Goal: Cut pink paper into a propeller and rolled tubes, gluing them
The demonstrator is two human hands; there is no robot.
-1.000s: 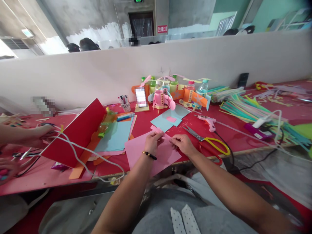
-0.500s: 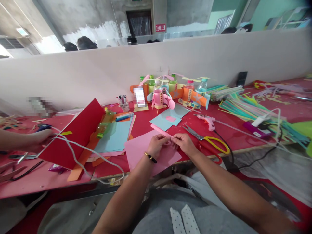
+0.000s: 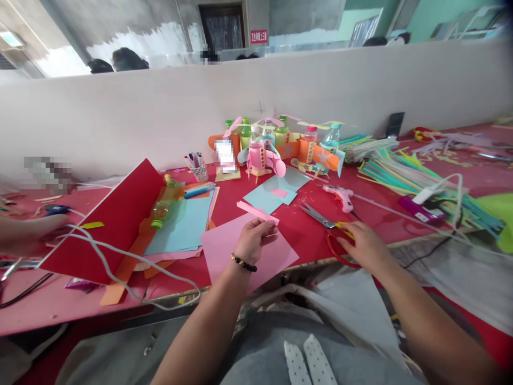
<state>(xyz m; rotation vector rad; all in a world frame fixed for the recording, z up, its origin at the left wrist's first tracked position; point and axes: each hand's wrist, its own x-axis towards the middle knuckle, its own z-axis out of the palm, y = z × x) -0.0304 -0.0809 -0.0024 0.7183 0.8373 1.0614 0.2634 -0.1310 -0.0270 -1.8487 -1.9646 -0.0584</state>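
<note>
My left hand (image 3: 255, 240) pinches a folded pink paper strip (image 3: 256, 212) between thumb and fingers, above a larger pink sheet (image 3: 224, 246) on the red table. To the right, my right hand (image 3: 364, 245) has its fingers and thumb around the handles of the scissors (image 3: 320, 216), one yellow and one red. The blades lie slightly apart on the table, pointing away to the left. Light blue sheets (image 3: 258, 195) with a small pink piece (image 3: 279, 193) on them lie just beyond the strip.
A pink glue gun (image 3: 339, 197) lies behind the scissors. Decorated bottle planes (image 3: 260, 158) stand along the partition. Colored strips (image 3: 412, 182) and a purple power block (image 3: 420, 210) sit right. At left are a red board (image 3: 116, 230), a bottle (image 3: 162, 206), and another person's hand (image 3: 32, 235).
My right hand has let go of the pink strip and moved right to the scissors' handles. The left hand still holds the strip. The view has shifted slightly.
</note>
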